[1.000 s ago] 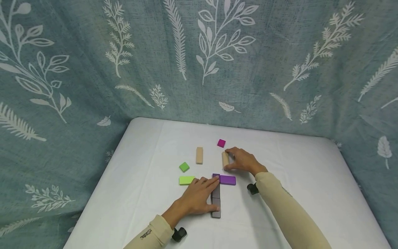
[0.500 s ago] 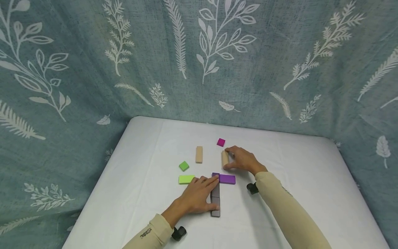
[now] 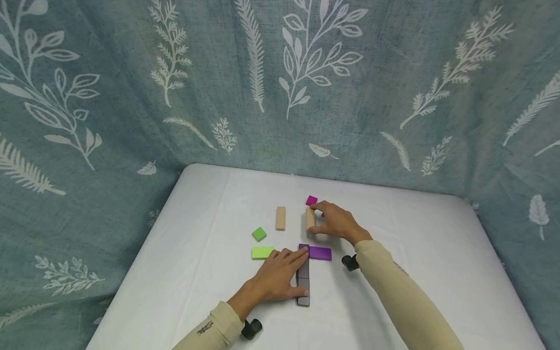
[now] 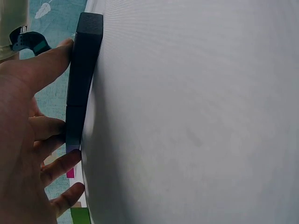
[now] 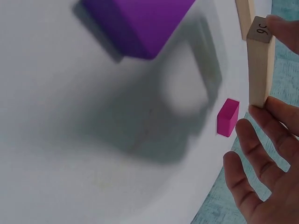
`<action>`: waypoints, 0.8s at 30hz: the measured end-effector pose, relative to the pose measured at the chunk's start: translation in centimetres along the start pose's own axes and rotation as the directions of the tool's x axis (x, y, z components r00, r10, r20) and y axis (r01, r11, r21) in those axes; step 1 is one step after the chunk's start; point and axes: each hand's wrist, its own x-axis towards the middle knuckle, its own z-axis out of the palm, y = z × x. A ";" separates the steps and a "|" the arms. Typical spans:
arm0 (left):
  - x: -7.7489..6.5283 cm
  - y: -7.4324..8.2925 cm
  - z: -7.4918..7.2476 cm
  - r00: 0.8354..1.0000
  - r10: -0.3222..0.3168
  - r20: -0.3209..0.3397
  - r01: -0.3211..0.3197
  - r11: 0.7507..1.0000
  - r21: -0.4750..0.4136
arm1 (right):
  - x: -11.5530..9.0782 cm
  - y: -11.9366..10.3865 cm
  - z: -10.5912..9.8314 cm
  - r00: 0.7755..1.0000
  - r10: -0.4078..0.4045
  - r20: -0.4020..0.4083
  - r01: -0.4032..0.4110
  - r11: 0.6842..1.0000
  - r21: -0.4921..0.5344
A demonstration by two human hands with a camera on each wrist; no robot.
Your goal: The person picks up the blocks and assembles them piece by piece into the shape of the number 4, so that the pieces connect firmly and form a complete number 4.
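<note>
Between the thumb and fingers of my right hand (image 3: 339, 223) a plain wooden block (image 3: 310, 219) is pinched by its two ends. One end face bears a small dark mark in the right wrist view. My left hand (image 3: 275, 277) lies beside a row of dark grey blocks (image 3: 303, 287), its thumb touching the near part and its outstretched fingers reaching the far end. A purple block (image 3: 320, 253) extends rightward from that far end. The left fingers partly cover a lime green block (image 3: 261, 253).
Farther back on the white table (image 3: 227, 209) lies a second wooden block (image 3: 280, 218). A small green square block (image 3: 259, 234) is left of it, nearer me. Just beyond the right hand is a magenta block (image 3: 311, 200). A patterned curtain (image 3: 262, 97) hangs behind the table.
My right hand has moved the wooden block slightly left and away from me, closer to the magenta block. The left hand has stayed in place.
</note>
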 end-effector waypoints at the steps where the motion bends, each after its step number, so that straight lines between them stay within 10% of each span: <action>1: 0.0 0.0 0.1 1.000 0.002 -0.003 -0.002 1.000 0.001 | 0.1 -0.1 0.1 1.000 -0.007 -0.003 0.007 1.000 0.000; 24: -0.1 0.0 -0.1 1.000 -0.005 0.003 0.005 1.000 0.003 | 0.9 -1.7 1.1 0.999 -0.021 0.025 0.022 0.999 -0.038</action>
